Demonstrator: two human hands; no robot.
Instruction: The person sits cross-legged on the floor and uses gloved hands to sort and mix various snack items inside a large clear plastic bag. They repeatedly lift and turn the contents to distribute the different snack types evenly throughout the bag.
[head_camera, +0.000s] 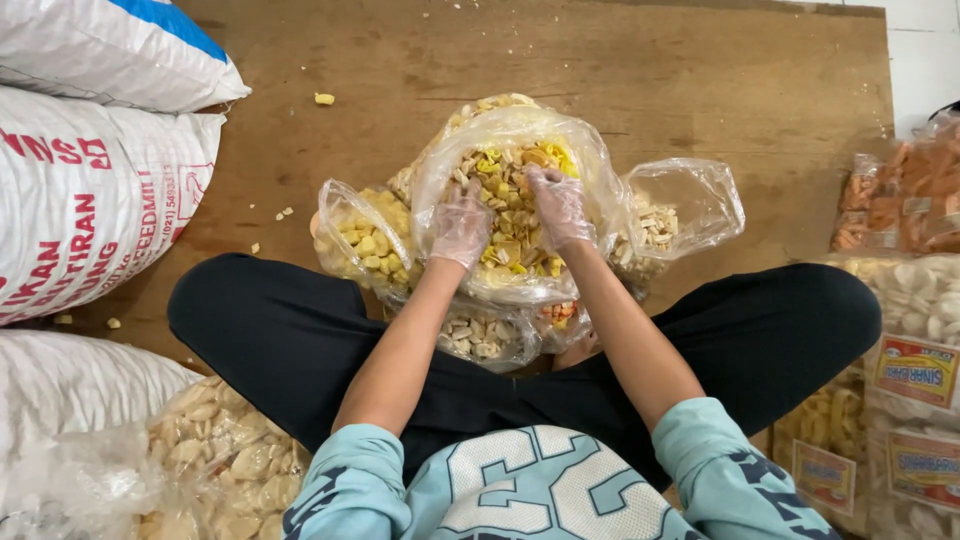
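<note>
Wooden floor (700, 70), white sacks (90, 200) beside, gloved left hand (460, 222) and right hand (558, 205), grips apart in crackers bag (590, 170).

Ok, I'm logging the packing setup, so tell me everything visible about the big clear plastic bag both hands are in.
The big clear plastic bag is thin and crinkled, its mouth open upward on the brown wooden floor before the seated person. It holds mixed yellow, orange and pale crackers. The gloved left hand and gloved right hand reach inside. Smaller clear cracker bags press against it.

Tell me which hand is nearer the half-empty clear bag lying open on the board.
Right. The right hand is in the middle bag of mixed crackers, next to the half-empty bag; the left hand is on the far side.
</note>
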